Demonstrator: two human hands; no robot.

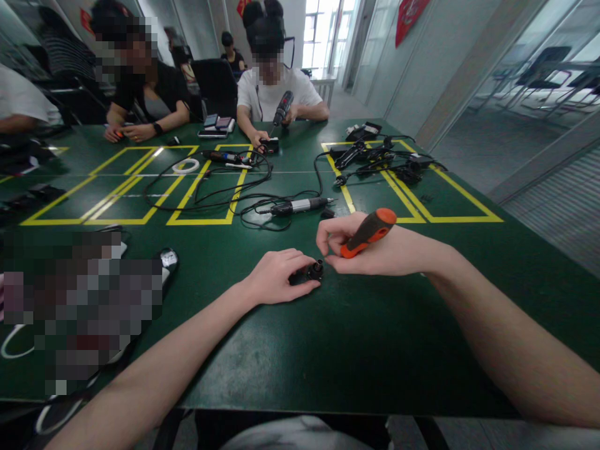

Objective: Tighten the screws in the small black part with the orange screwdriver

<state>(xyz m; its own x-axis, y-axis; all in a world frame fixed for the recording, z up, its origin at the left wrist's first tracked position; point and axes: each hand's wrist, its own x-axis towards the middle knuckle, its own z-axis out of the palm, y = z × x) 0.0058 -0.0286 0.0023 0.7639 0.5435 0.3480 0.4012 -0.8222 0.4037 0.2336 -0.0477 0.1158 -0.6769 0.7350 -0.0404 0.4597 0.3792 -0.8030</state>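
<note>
My right hand (349, 250) holds a screwdriver (372, 231) with a dark and orange handle, which rests slantwise across the hand and points up to the right. Its blade is hidden from view. The thumb and index fingertips of that hand come close together beside a small black part (315, 270); anything tiny between them is too small to make out. That part sits on the green table, gripped between the thumb and fingers of my left hand (276, 275). It has a short upright piece on top.
An electric screwdriver (300, 206) with a looping black cable lies beyond my hands. Further right is a heap of black cables and adapters (375, 156). Blurred-out items (103, 300) lie to my left. Across the table, a person (272, 87) holds a power driver (282, 107).
</note>
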